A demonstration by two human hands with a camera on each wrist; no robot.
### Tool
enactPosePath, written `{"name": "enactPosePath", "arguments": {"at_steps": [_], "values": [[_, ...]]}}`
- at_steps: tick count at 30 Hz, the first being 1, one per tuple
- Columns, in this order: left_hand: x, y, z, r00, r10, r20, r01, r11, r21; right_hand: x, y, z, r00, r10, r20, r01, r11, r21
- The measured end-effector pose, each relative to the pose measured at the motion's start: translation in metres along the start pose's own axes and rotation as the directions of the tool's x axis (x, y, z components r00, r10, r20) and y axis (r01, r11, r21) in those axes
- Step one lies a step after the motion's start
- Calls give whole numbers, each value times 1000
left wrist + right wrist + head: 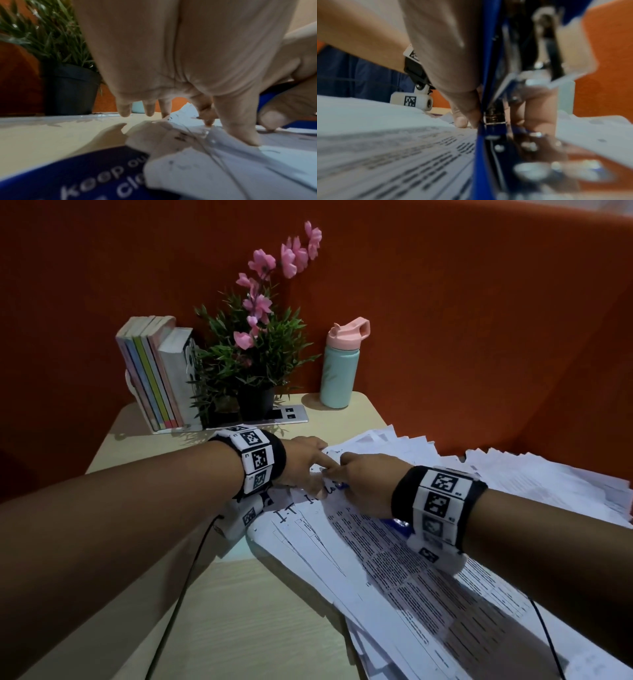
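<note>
A thick stack of printed sheets lies slanted across the pale wooden table. My right hand grips a blue stapler at the stack's far top corner. In the right wrist view the stapler stands over the printed page, with my fingers curled round it. My left hand is right beside it. Its thumb and fingertips press down on the crumpled paper corner, and the fingers are fairly straight. The stapler's mouth is hidden by both hands.
At the back stand a row of books, a potted plant with pink flowers and a mint bottle with a pink lid. More fanned papers lie at right. A blue printed sheet lies under my left wrist. An orange partition encloses the desk.
</note>
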State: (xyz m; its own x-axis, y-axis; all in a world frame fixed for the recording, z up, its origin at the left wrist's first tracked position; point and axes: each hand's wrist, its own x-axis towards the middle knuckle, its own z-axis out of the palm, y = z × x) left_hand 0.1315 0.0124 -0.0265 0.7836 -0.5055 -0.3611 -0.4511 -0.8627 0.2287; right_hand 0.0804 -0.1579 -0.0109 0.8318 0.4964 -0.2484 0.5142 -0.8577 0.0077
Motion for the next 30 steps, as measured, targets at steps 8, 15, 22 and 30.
{"name": "enactPosePath", "arguments": {"at_steps": [8, 15, 22, 30], "values": [[-35, 11, -24, 945, -297, -140, 309, 948, 74, -36, 45, 16, 990, 110, -84, -83, 957, 280], [-77, 22, -6, 850, -495, 181, 528, 797, -293, -40, 40, 14, 979, 178, -98, -139, 938, 316], [-68, 49, 6, 881, -473, 1, 446, 830, -335, -46, 42, 16, 978, 188, -88, -138, 906, 400], [-62, 36, -29, 927, -287, -240, 301, 953, 24, -69, 39, 3, 981, 139, -133, -70, 900, 431]]}}
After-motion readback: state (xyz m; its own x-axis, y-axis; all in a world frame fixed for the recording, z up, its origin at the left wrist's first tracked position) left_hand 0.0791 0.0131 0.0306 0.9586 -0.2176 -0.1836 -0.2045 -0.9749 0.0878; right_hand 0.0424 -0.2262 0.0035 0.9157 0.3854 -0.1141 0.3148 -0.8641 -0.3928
